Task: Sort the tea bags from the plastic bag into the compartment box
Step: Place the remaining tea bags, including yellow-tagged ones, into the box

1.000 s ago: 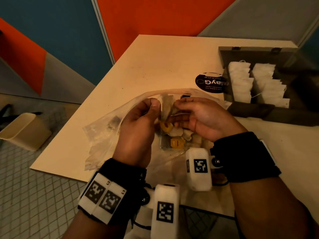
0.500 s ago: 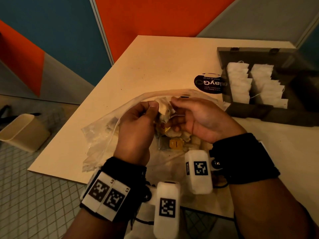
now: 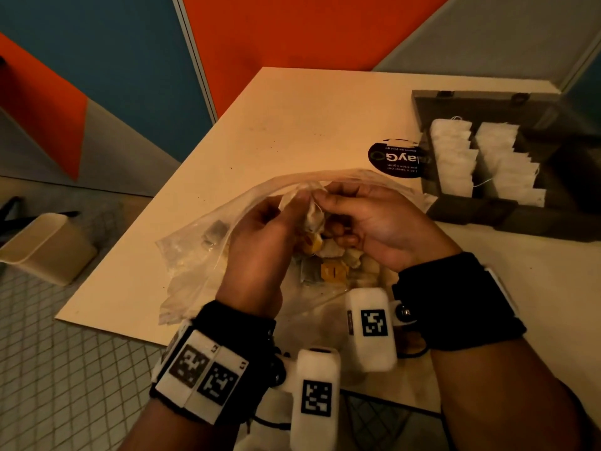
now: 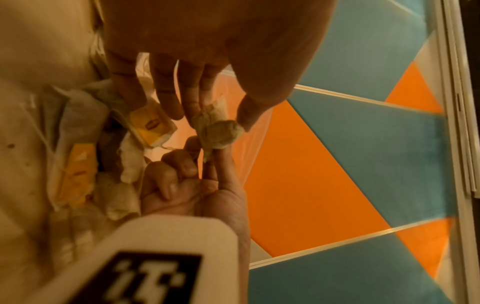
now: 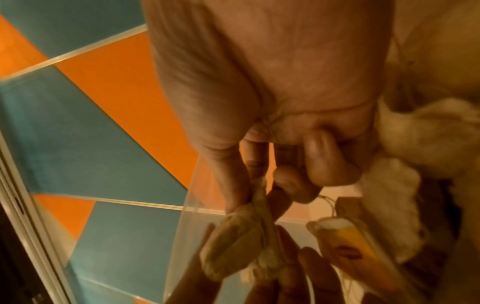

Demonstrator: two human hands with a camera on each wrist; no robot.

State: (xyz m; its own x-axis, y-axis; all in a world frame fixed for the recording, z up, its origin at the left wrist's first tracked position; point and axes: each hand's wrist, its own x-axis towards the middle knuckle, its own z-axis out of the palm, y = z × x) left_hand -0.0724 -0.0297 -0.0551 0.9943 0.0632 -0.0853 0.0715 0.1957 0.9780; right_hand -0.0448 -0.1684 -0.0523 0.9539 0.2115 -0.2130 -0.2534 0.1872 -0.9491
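A clear plastic bag (image 3: 195,255) lies open on the beige table, holding several loose tea bags, some with yellow tags (image 3: 331,271). Above its mouth, my left hand (image 3: 294,208) and right hand (image 3: 320,203) both pinch one crumpled tea bag (image 3: 313,216) between thumb and fingertips. In the left wrist view that tea bag (image 4: 218,133) hangs between both hands, with a yellow-tagged tea bag (image 4: 153,125) just beside it. The right wrist view shows the pinched tea bag (image 5: 239,240) below my thumb. The dark compartment box (image 3: 487,100) stands open at the right, with two rows of white tea bags (image 3: 455,157).
A round black sticker (image 3: 395,157) lies on the table between the plastic bag and the box. The table's left edge runs diagonally close to the bag. A beige bin (image 3: 48,245) stands on the tiled floor to the left. Orange and blue wall panels are behind.
Both hands have risen a little from the pile to the bag's mouth, bringing the pinched tea bag up with them.
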